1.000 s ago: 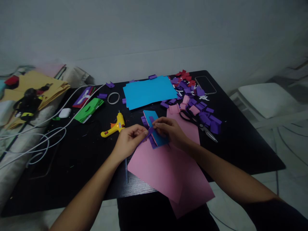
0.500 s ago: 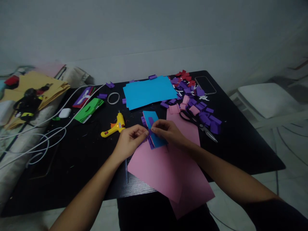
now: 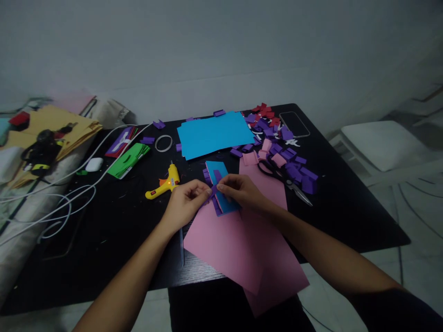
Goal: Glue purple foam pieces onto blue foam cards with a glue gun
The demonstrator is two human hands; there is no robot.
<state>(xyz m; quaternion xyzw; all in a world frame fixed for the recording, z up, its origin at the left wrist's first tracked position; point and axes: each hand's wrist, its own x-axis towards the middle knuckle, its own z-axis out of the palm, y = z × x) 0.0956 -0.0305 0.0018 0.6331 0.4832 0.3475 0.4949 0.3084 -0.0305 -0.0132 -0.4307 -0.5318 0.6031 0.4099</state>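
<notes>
A small blue paper piece (image 3: 228,206) with purple paper (image 3: 217,174) on its face and purple tabs (image 3: 216,206) along its left edge lies over pink sheets (image 3: 221,244). At that left edge, my left hand (image 3: 188,201) is closed, thumb and forefinger pinching a bit of purple paper (image 3: 214,189). My right hand (image 3: 242,191), also closed, pinches the same bit from the other side, its fingers resting over the blue piece. The fingertips nearly meet, so the purple bit is partly hidden. A yellow glue gun (image 3: 166,183) with a lit orange light lies left of my left hand.
Large blue sheets (image 3: 214,133) lie behind my hands. Scissors (image 3: 287,182) rest at the right among purple and pink folded pieces (image 3: 277,152). White cables (image 3: 69,198), green paper (image 3: 128,159) and a tape ring (image 3: 164,143) are at the left. A phone-shaped frame (image 3: 295,124) lies far right.
The purple bit now shows between my fingertips, where before it was less visible. Both hands have hardly moved; the whole view has shifted very slightly.
</notes>
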